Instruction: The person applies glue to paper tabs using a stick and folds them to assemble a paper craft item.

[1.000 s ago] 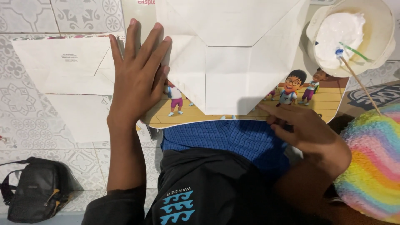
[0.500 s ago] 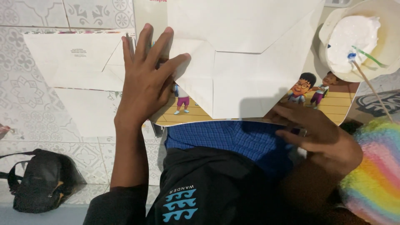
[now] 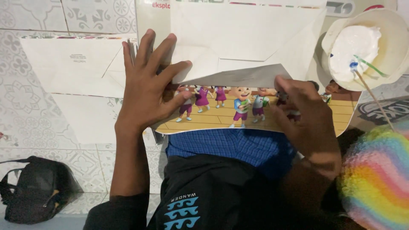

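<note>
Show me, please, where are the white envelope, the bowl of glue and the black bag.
white envelope (image 3: 255,38), head view, middle of its back
bowl of glue (image 3: 394,51), head view, inner wall
black bag (image 3: 36,191), head view, its body

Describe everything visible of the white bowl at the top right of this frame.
The white bowl sits at the upper right, on the floor beside the cartoon-printed sheet. It looks like thin plastic or paper, with a slightly bent rim. Inside lies a mound of white paste, with yellowish residue on the bare inner wall. A thin wooden stick with a blue-stained tip rests in the paste and leans out over the rim toward the lower right; a green sliver lies beside it. Neither hand touches the bowl.
</note>
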